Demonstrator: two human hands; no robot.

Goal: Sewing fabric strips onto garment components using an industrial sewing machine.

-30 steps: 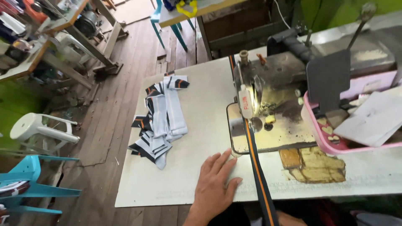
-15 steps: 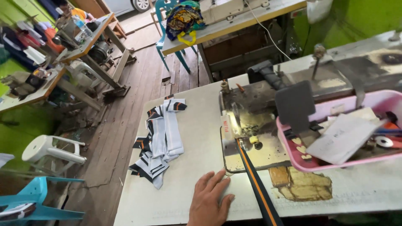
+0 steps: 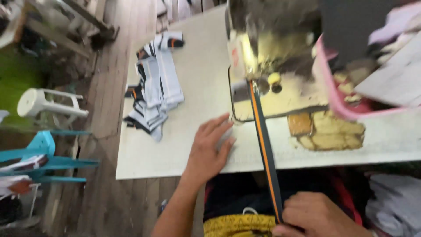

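Head cam: striped strap (image 3: pixel 262 145) runs needle-to-lap across table's (image 3: pixel 175 162) near edge; right hand (image 3: pixel 318 217) clamped on it, left hand (image 3: pixel 209 147) flat, open alongside.

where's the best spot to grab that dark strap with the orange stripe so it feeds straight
Grip the strap on its free flat stretch between the sewing machine and the table edge, pinching across its narrow width from the left with the left hand; the right hand already holds its lower end.
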